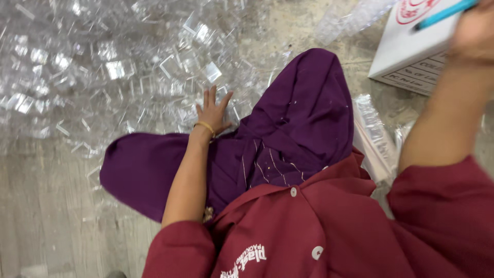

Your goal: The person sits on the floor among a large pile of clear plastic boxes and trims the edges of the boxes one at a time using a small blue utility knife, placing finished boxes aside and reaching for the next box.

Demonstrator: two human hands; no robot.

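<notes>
Floor: pale, scuffed concrete floor, on which the person sits with knees spread under purple cloth.
Heap: clear plastic pieces, small and box-like, spread thickly from 9 o'clock round to 12 o'clock.
Left hand: the left hand lies just left of centre, open, fingers spread, palm down on the near edge of the clear plastic pieces; a thin gold bangle circles the wrist.
Right hand: the right hand is raised at 2 o'clock, blurred, closed around a blue pen.
Box: a white cardboard box with red and black print sits at 1 o'clock, beneath the pen.
Bags: clear plastic bags lie at 3 o'clock, beside the right knee.
Clothing: maroon buttoned jacket fills 6 o'clock.
</notes>
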